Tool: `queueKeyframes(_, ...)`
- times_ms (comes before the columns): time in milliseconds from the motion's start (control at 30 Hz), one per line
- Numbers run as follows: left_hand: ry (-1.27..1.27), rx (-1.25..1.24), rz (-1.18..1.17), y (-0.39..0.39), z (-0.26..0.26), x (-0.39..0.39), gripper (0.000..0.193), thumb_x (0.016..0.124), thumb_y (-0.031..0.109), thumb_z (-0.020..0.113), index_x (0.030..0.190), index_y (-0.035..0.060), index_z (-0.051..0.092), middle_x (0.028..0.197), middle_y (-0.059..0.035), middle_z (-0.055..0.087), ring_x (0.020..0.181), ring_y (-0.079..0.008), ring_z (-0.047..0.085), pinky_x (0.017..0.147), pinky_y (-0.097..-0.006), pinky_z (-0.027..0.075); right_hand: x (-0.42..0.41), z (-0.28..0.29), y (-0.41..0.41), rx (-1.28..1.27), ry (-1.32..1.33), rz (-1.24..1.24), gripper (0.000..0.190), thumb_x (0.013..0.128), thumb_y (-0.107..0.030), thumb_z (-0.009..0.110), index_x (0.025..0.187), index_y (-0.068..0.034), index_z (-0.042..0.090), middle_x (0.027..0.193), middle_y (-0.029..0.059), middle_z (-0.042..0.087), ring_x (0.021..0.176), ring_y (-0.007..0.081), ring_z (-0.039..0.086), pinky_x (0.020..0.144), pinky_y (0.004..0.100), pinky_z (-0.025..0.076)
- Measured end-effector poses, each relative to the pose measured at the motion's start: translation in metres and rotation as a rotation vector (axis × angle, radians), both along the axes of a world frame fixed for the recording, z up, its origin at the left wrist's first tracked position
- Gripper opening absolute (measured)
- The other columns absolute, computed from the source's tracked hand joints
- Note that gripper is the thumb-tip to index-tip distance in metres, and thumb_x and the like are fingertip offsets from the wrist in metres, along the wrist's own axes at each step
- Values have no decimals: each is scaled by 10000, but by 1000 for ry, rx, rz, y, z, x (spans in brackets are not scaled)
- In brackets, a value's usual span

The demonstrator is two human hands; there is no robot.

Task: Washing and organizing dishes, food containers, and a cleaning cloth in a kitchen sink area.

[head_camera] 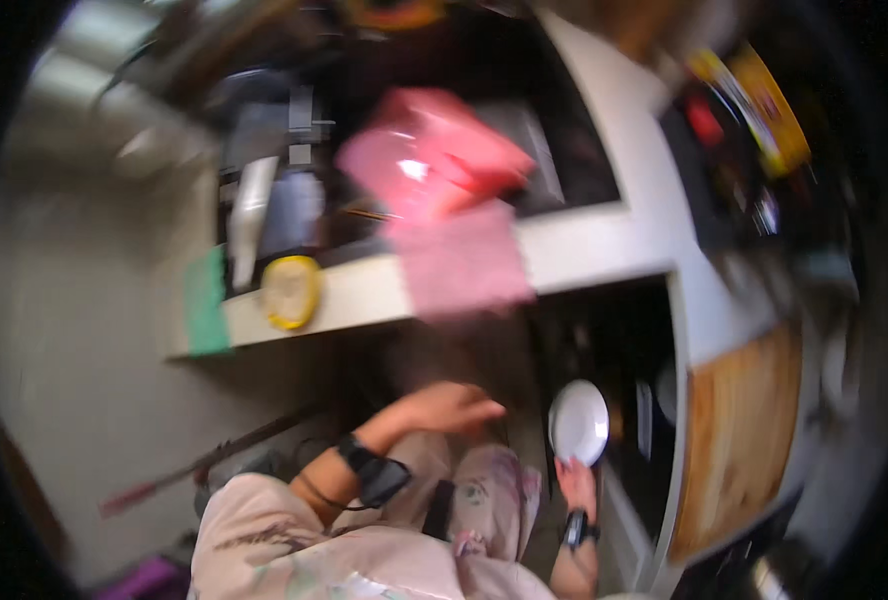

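My right hand (577, 480) grips the near rim of a white plate or shallow bowl (579, 423), which is tilted upright beside the dark opening of a cabinet under the counter. Over my lap, my left hand (455, 407) is blurred, its fingers curled; whether anything is in them cannot be told. Each wrist wears a black band with a small device. Above the hands, a pink cloth (462, 262) hangs over the white counter edge (579, 244), with a shiny pink plastic bag or wrap (436, 154) behind it.
A yellow-rimmed round object (291, 292) and a green cloth (206, 304) lie at the counter's left edge. A wooden cabinet door (740, 442) stands at the right. Yellow packaging (772, 112) is at the upper right. A long stick (211, 457) leans low at the left.
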State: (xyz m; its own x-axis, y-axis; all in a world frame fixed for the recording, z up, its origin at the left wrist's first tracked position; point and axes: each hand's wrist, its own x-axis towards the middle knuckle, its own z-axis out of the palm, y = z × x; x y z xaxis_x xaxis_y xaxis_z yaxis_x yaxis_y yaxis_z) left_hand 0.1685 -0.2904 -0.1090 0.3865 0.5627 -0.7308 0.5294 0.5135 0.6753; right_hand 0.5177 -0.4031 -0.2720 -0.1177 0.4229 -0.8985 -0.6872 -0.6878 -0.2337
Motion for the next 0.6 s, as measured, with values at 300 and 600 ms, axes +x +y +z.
queueKeyframes(300, 82, -181, 165, -17, -7, 8, 385, 895, 323, 442, 1044, -23, 527, 786, -79, 605, 691, -115, 555, 637, -261, 457, 35, -157, -15, -303, -37, -478, 202, 859, -35, 404, 1026, -1, 512, 964, 105, 574, 869, 222, 564, 759, 299, 516)
queueKeyframes(600, 60, -269, 137, -27, -28, 13, 377, 893, 326, 452, 1021, -19, 534, 755, -61, 598, 679, -113, 553, 654, -263, 456, 66, -231, 12, -300, -105, -686, 216, 832, -12, 367, 997, 69, 479, 992, 178, 568, 873, 315, 579, 707, 347, 543)
